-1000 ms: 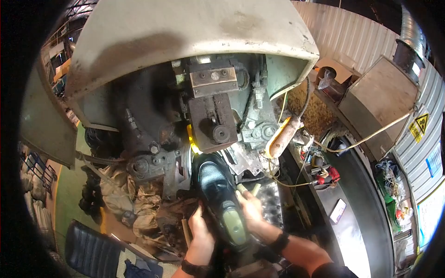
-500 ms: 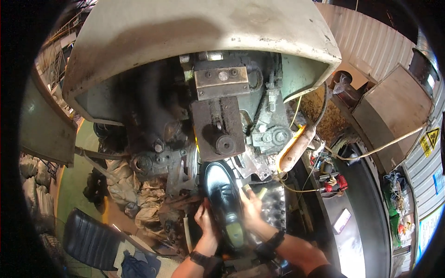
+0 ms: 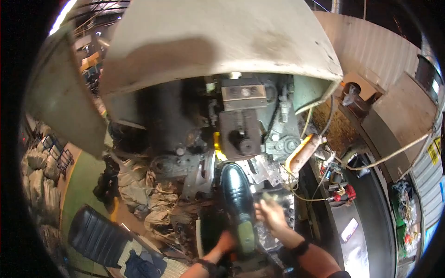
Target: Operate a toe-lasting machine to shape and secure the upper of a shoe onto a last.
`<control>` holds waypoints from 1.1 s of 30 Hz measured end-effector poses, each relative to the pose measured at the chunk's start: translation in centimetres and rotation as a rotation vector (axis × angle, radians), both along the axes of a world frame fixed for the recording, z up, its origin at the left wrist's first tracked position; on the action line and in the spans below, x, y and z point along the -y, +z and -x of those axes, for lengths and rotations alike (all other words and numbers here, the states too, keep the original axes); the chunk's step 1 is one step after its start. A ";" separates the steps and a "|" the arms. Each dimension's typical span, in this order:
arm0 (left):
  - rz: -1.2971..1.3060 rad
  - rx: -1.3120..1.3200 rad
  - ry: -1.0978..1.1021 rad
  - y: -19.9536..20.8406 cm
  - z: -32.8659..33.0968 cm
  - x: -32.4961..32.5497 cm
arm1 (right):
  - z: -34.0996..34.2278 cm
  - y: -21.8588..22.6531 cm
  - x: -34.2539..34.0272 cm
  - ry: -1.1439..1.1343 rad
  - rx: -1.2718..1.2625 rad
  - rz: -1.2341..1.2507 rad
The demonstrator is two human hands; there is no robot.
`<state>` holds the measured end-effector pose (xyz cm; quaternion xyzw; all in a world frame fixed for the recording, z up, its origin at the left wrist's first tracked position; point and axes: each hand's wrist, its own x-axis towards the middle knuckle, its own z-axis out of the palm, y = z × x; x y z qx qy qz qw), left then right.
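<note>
A glossy black shoe points toe-forward beneath the dark metal block of the machine. Its opening shows a green last toward my side. My left hand grips it by the left side near the heel, with its fingers partly hidden behind the shoe. Just right of the shoe, my right hand has its fingers apart and slightly blurred. A pale yellowish patch shows at its fingertips; I cannot make out what it is. Both wrists wear dark bands.
A large beige hood overhangs the machine. An orange-and-beige handheld device hangs by a cable on the right. Beyond it runs a dark conveyor belt. A black chair and crumpled cloth-like sacks are on the left.
My right hand has come away from the shoe's side. My left hand has moved back toward the heel. The whole view has shifted, so the machine appears farther right.
</note>
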<state>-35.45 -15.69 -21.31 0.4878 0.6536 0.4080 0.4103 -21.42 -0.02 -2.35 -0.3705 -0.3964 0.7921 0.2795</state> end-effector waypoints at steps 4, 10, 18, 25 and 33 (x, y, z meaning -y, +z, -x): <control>0.266 -0.444 -0.576 -2.1 -3.1 -1.2 | -3.6 -0.2 -0.9 -0.059 0.031 -0.001; 0.012 -0.555 -0.355 -4.0 -2.3 1.8 | -6.9 0.0 -0.2 -0.009 0.008 -0.101; 0.223 0.066 -0.178 6.3 0.5 9.0 | -10.9 3.6 1.3 0.190 -0.048 -0.254; -0.181 -0.311 0.094 17.9 0.2 17.9 | -10.3 7.7 8.4 0.086 0.086 -0.695; -0.708 0.724 0.689 29.0 2.9 20.8 | -13.9 6.1 15.5 0.820 0.001 -1.525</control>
